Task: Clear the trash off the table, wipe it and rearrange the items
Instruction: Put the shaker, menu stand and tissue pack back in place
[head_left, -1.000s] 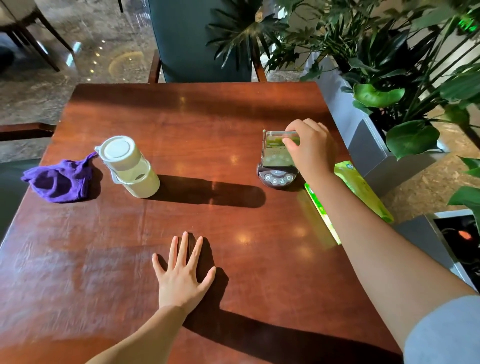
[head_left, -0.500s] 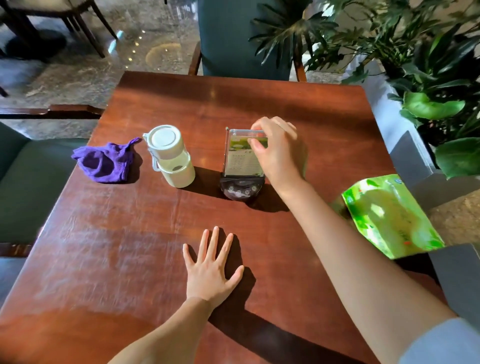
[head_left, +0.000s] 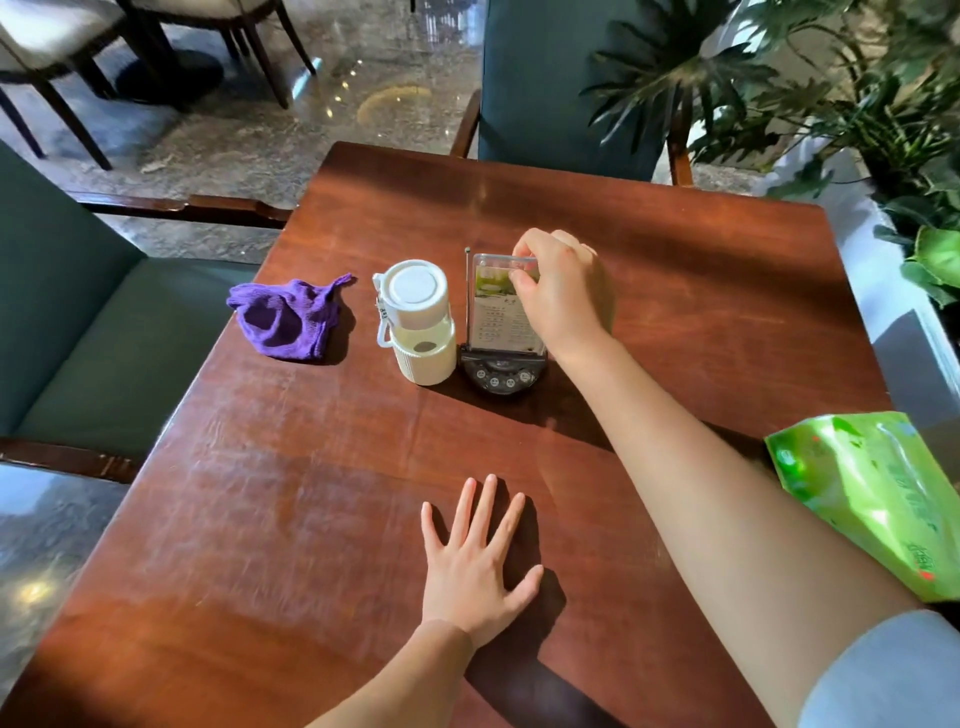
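My right hand (head_left: 558, 291) grips the top of a clear card stand (head_left: 498, 317) on a black button base, upright near the middle of the wooden table (head_left: 311, 493). The stand sits right beside a white lidded bottle (head_left: 418, 322), almost touching it. A crumpled purple cloth (head_left: 283, 319) lies left of the bottle near the table's left edge. My left hand (head_left: 475, 561) rests flat on the table near the front, fingers spread, holding nothing. A green tissue pack (head_left: 872, 493) lies at the right edge, partly behind my right forearm.
A teal chair (head_left: 561, 78) stands at the far side and a teal seat (head_left: 93, 332) at the left. Leafy plants in a grey planter (head_left: 883, 130) crowd the right side. Other chairs (head_left: 78, 47) stand on the shiny floor at the far left.
My right hand has slid the card stand leftward across the table until it stands next to the white bottle. My left hand has stayed flat on the table.
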